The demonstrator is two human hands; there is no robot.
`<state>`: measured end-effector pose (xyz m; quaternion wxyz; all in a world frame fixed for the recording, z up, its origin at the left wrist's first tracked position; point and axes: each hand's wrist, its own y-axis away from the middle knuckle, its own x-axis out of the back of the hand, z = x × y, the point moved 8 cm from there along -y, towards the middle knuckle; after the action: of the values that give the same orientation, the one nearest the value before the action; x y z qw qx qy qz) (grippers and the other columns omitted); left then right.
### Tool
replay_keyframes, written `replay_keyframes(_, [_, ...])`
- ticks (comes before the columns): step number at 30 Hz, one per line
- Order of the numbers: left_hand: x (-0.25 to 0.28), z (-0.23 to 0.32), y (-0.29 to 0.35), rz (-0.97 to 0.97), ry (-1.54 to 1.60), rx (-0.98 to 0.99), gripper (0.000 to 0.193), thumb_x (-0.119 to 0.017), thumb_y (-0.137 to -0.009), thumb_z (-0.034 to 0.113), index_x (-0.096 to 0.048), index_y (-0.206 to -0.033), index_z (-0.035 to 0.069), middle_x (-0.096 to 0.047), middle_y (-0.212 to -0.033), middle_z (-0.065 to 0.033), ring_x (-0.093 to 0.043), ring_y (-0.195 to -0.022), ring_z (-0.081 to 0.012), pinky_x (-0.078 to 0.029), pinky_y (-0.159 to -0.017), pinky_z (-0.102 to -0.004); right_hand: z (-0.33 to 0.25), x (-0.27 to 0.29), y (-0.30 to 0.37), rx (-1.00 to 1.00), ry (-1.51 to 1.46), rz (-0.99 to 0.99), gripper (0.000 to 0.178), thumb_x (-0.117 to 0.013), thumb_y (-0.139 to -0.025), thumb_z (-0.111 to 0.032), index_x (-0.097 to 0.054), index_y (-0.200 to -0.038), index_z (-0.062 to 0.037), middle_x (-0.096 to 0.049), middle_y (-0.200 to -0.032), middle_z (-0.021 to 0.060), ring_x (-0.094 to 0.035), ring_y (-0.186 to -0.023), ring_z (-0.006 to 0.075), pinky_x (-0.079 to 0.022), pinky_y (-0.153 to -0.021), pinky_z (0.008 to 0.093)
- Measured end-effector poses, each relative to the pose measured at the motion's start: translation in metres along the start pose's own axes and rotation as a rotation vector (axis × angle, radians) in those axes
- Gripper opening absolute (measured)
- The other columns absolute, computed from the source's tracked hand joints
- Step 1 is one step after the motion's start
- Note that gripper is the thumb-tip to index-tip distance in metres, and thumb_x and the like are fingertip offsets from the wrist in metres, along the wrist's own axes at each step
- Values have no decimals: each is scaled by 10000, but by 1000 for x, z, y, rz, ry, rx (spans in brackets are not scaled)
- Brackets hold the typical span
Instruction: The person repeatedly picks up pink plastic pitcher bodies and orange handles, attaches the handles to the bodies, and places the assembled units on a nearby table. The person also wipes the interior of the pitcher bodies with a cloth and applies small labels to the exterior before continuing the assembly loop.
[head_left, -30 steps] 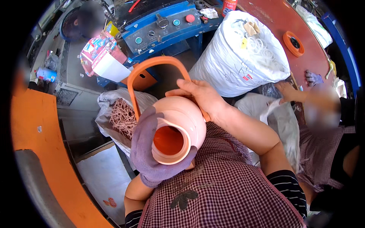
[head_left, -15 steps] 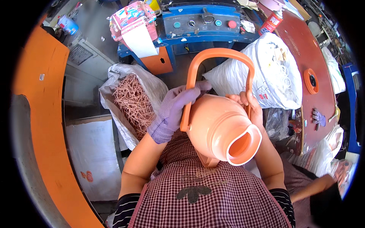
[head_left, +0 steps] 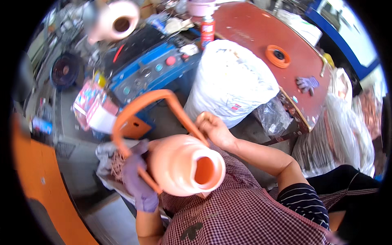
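Observation:
A peach-coloured plastic jug (head_left: 173,165) with a wavy white-edged mouth tilts toward me in front of my apron. Its orange arched handle (head_left: 143,96) stands up over the body. My left hand (head_left: 138,177), in a purple glove, is closed round the jug's left side by the handle's lower end; some of its fingers are hidden. My bare right hand (head_left: 214,130) is beside the handle's right leg, with fingers curled together. Whether anything small is in those fingers cannot be made out.
A white sack (head_left: 232,81) stands ahead, beside a red-brown table (head_left: 249,28) bearing an orange ring (head_left: 278,56), a purple glove (head_left: 307,85) and a spray can (head_left: 207,32). A blue machine (head_left: 139,73) is ahead-left, with another pale jug (head_left: 118,22) beyond. Clear plastic bags (head_left: 339,134) are at right.
The view has swung to the right. My right hand has come off the jug's body to beside the handle's right leg. My left hand still holds the jug.

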<state>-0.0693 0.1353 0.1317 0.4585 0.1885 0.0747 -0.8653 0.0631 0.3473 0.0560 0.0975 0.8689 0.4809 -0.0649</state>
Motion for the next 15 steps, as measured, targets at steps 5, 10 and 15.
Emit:
replay_keyframes(5, [-59, 56, -11, -164, 268, -168, 493, -431, -938, 499, -552, -978, 22, -535, -1096, -146, -551, -1068, -297, -444, -953, -433, -44, -33, 86, 34, 181, -571, 357, -647, -884, -103, -518, -1208, -26, -592, -1028, 111, -613, -937, 182, -531, -783, 312])
replay_keyframes(10, [-166, 67, -23, -665, 149, -343, 646, -463, -919, 509, -475, -1280, -27, -508, -1315, -162, -434, -1299, -289, -304, -1121, -459, -91, 22, 108, 627, 540, 96, 561, -733, -830, -164, -484, -1293, 32, -541, -1293, 187, -557, -1176, 254, -445, -1013, 381])
replay_keyframes(15, [-188, 38, -102, -282, -423, -479, 331, -584, -933, 197, -602, -1180, -21, -591, -1232, -106, -539, -1139, -177, -416, -991, -302, -99, 163, 101, 461, 644, 598, 91, -530, -930, -10, -599, -978, 24, -652, -962, 125, -634, -909, 188, -509, -789, 329])
